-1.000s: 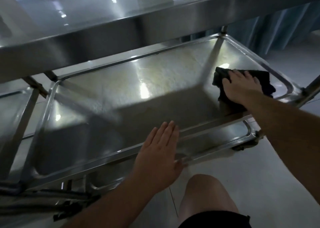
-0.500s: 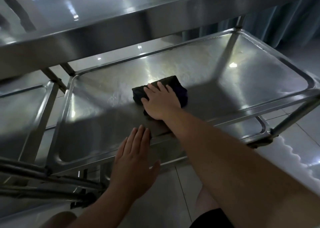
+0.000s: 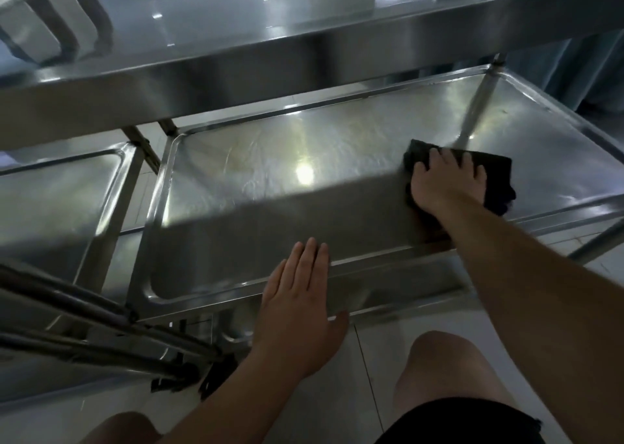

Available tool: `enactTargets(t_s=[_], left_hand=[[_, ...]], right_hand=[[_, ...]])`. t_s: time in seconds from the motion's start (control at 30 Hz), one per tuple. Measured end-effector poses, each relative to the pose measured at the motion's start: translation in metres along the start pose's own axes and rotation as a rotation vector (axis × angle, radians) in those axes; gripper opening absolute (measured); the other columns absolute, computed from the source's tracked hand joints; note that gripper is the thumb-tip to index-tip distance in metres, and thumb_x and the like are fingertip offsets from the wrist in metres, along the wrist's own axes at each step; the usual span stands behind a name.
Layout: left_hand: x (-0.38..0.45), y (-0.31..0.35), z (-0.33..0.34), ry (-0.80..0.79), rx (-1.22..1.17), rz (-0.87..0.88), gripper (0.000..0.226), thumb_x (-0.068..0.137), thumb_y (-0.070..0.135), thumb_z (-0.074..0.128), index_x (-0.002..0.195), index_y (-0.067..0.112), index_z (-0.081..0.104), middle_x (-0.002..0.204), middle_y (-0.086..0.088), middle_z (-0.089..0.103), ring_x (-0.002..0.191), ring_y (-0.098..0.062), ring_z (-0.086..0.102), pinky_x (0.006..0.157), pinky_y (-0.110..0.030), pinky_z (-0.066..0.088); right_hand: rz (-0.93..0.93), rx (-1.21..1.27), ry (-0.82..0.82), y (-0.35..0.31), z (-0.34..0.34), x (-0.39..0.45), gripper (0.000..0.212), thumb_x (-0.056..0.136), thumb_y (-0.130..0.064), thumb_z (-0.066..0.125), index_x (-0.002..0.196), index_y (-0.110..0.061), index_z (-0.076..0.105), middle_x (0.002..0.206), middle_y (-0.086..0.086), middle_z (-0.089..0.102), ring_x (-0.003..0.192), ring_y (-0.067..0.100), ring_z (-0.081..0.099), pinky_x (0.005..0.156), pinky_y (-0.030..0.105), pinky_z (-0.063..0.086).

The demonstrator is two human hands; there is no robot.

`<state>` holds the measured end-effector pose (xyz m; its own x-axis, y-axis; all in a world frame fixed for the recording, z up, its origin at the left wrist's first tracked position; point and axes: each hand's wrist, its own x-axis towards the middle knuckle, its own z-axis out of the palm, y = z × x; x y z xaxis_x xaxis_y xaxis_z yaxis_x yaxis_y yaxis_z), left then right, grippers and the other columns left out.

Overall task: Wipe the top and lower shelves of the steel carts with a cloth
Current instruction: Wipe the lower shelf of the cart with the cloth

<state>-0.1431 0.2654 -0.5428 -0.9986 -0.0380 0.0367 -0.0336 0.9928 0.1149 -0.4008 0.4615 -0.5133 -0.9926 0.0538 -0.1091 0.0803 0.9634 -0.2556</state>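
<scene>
A steel cart's lower shelf (image 3: 270, 207) fills the middle of the view, under its top shelf (image 3: 236, 68). A black cloth (image 3: 496, 180) lies on the right part of the lower shelf. My right hand (image 3: 445, 183) presses flat on the cloth with its fingers spread. My left hand (image 3: 300, 295) rests with straight fingers on the shelf's near rim and holds nothing.
A second steel cart's lower shelf (image 3: 50, 203) stands close on the left. Steel tubes (image 3: 84, 318) cross the lower left corner. A cart leg (image 3: 479, 106) rises at the back right. My bare knees are over the tiled floor (image 3: 378, 359) below.
My right hand slid the cloth from the shelf's middle back to the right side. My left hand stayed on the near rim.
</scene>
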Motion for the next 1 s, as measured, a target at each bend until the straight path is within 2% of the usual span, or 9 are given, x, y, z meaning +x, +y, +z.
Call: enactTargets(t_s=[0.13, 0.2, 0.3, 0.4, 0.5, 0.63, 0.8, 0.9, 1.0], left_hand=[[0.001, -0.013, -0.013, 0.087, -0.368, -0.008, 0.083, 0.097, 0.058, 0.049, 0.167, 0.020, 0.024, 0.176, 0.008, 0.014, 0.161, -0.009, 0.008, 0.129, -0.027, 0.011], [-0.002, -0.025, -0.024, 0.195, -0.503, -0.060, 0.062, 0.099, 0.040, 0.057, 0.155, 0.017, 0.043, 0.165, 0.001, 0.039, 0.153, -0.018, 0.035, 0.125, -0.035, 0.030], [-0.006, -0.054, -0.038, 0.320, -0.406, -0.251, 0.043, 0.102, 0.031, 0.055, 0.142, 0.016, 0.049, 0.144, -0.005, 0.053, 0.132, -0.025, 0.052, 0.110, -0.045, 0.044], [-0.010, -0.089, -0.049, 0.220, -0.283, -0.418, 0.045, 0.105, 0.035, 0.051, 0.144, 0.013, 0.049, 0.149, -0.010, 0.049, 0.136, -0.030, 0.050, 0.113, -0.051, 0.039], [-0.010, -0.119, -0.056, 0.143, -0.154, -0.481, 0.051, 0.107, 0.041, 0.047, 0.150, 0.014, 0.046, 0.160, -0.009, 0.042, 0.150, -0.033, 0.039, 0.122, -0.053, 0.030], [-0.010, -0.133, -0.049, 0.076, -0.123, -0.540, 0.066, 0.109, 0.051, 0.037, 0.164, 0.015, 0.032, 0.173, -0.008, 0.025, 0.161, -0.027, 0.018, 0.131, -0.046, 0.014], [-0.010, -0.137, -0.033, 0.137, -0.118, -0.562, 0.070, 0.108, 0.055, 0.031, 0.166, 0.015, 0.030, 0.174, -0.007, 0.025, 0.161, -0.025, 0.018, 0.132, -0.044, 0.013], [-0.010, -0.138, -0.032, 0.155, -0.125, -0.552, 0.073, 0.107, 0.058, 0.026, 0.167, 0.016, 0.026, 0.174, -0.007, 0.025, 0.161, -0.024, 0.018, 0.131, -0.043, 0.014], [-0.012, -0.138, -0.031, 0.211, -0.162, -0.556, 0.080, 0.104, 0.064, 0.020, 0.168, 0.017, 0.019, 0.174, -0.007, 0.025, 0.160, -0.025, 0.024, 0.129, -0.044, 0.020]], right_hand=[[-0.243, -0.024, -0.009, -0.091, 0.029, -0.050, 0.063, 0.104, -0.049, 0.021, 0.163, -0.026, 0.029, 0.172, -0.003, 0.024, 0.158, 0.030, 0.014, 0.126, 0.053, 0.009], [-0.364, -0.016, -0.062, -0.136, 0.043, -0.078, 0.063, 0.106, -0.049, 0.022, 0.164, -0.026, 0.027, 0.173, -0.004, 0.020, 0.160, 0.030, 0.011, 0.127, 0.052, 0.006], [-0.618, -0.016, -0.129, -0.177, 0.058, -0.113, 0.062, 0.108, -0.049, 0.022, 0.166, -0.026, 0.025, 0.174, -0.005, 0.017, 0.161, 0.027, 0.007, 0.129, 0.050, 0.002], [-0.733, -0.025, -0.165, -0.173, 0.057, -0.118, 0.061, 0.109, -0.052, 0.021, 0.166, -0.030, 0.024, 0.174, -0.009, 0.015, 0.161, 0.021, 0.005, 0.129, 0.046, -0.001], [-0.676, -0.018, -0.132, -0.142, 0.045, -0.094, 0.060, 0.108, -0.052, 0.025, 0.164, -0.031, 0.029, 0.173, -0.010, 0.021, 0.160, 0.020, 0.012, 0.129, 0.045, 0.007], [-0.334, -0.042, 0.041, -0.063, 0.020, -0.039, 0.060, 0.106, -0.051, 0.027, 0.160, -0.025, 0.036, 0.169, 0.000, 0.032, 0.155, 0.029, 0.026, 0.125, 0.052, 0.021], [0.057, -0.019, 0.021, -0.057, 0.023, -0.030, 0.067, 0.106, -0.050, 0.016, 0.167, -0.023, 0.017, 0.175, -0.001, 0.012, 0.160, 0.034, 0.005, 0.128, 0.057, 0.003], [0.001, 0.007, 0.030, -0.126, 0.042, -0.063, 0.064, 0.105, -0.046, 0.027, 0.162, -0.019, 0.030, 0.171, 0.003, 0.023, 0.158, 0.037, 0.012, 0.125, 0.059, 0.007], [-0.278, 0.015, -0.033, -0.204, 0.066, -0.110, 0.060, 0.104, -0.045, 0.033, 0.160, -0.021, 0.035, 0.169, 0.003, 0.028, 0.157, 0.035, 0.014, 0.125, 0.056, 0.008]])
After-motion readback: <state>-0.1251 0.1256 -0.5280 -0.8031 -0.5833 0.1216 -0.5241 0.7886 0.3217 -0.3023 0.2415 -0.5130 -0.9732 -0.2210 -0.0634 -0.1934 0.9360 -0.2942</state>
